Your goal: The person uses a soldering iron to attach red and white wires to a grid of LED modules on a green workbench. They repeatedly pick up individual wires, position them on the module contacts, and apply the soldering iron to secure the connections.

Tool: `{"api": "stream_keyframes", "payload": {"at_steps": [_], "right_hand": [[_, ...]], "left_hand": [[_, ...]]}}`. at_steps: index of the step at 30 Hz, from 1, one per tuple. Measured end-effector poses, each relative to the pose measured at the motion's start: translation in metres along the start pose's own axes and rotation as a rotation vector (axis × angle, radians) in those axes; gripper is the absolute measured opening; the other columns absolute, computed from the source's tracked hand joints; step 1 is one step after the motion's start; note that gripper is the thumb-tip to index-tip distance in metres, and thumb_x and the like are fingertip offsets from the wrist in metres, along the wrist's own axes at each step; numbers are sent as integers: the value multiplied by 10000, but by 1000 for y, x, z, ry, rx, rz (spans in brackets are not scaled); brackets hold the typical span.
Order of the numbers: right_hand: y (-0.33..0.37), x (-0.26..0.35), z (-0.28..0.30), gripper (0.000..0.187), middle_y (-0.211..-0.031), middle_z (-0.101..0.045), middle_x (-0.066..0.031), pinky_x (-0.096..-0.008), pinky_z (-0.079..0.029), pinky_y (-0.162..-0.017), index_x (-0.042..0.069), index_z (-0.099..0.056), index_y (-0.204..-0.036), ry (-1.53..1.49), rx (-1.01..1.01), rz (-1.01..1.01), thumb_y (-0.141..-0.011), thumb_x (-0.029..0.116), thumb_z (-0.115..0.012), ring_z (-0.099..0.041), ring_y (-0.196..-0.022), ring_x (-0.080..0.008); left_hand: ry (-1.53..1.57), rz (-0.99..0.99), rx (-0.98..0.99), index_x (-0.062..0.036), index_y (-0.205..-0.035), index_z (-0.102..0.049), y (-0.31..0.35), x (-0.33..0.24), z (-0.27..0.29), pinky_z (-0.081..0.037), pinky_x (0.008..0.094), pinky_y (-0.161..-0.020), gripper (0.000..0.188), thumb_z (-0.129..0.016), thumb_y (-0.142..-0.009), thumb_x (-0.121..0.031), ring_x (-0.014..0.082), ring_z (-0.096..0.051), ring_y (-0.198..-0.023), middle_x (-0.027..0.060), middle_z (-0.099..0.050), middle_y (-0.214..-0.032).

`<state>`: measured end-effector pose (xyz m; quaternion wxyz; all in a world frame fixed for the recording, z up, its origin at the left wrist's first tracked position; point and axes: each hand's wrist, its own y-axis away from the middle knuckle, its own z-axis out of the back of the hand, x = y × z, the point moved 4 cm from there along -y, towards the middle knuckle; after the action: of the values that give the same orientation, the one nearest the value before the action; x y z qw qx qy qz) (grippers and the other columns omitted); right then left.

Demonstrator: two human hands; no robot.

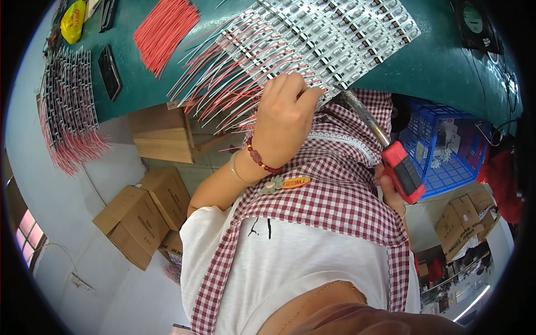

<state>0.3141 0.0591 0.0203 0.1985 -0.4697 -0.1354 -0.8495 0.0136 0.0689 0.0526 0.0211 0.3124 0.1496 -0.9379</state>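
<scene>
A panel of small white circuit boards [340,42] lies at the edge of the green table, with many red and white wires [215,84] fanning out from its left side. My left hand [287,106] is closed over the panel's near edge among the wires; its fingertips are hidden, so what they pinch cannot be made out. In my right hand [389,187] is a soldering iron [365,118] with a metal barrel and a red and black handle. Its tip reaches the panel's near edge, close to my left fingers. The handle covers most of my right hand.
On the green table [134,92] lie a bundle of red wires [166,33], a black phone [110,72] and a yellow packet [72,22]. A wired panel stack [70,106] sits at the far left. Below are cardboard boxes [139,220] and a blue crate [455,151].
</scene>
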Motion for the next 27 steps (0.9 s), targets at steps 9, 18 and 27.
{"api": "stream_keyframes", "payload": {"at_steps": [9, 18, 27], "right_hand": [[10, -14, -5, 233, -729, -600, -80, -318, -434, -539, 4, -668, -865, -236, -50, -145, -842, 224, -741, -579, -594, -217], [19, -31, -2, 334, -724, -586, -71, -317, -421, -539, 18, -665, -846, -209, 9, -157, -871, 343, -732, -569, -594, -200], [12, -32, -7, 128, -710, -597, -92, -343, -422, -500, 46, -648, -801, 84, 33, -70, -752, 116, -743, -568, -554, -255]], "left_hand": [[-56, -9, -3, -70, -870, -664, -2, 0, -1, -407, 370, -662, 138, -731, -767, -6, 241, -535, -743, 61, -519, -790], [-158, 57, -29, -90, -787, -597, -4, -8, -10, -358, 383, -733, 159, -729, -710, -49, 235, -540, -885, 23, -585, -945], [-219, 80, 51, -54, -846, -612, -5, -8, -14, -363, 411, -778, 146, -700, -735, -88, 257, -512, -924, 60, -561, -967]]}}
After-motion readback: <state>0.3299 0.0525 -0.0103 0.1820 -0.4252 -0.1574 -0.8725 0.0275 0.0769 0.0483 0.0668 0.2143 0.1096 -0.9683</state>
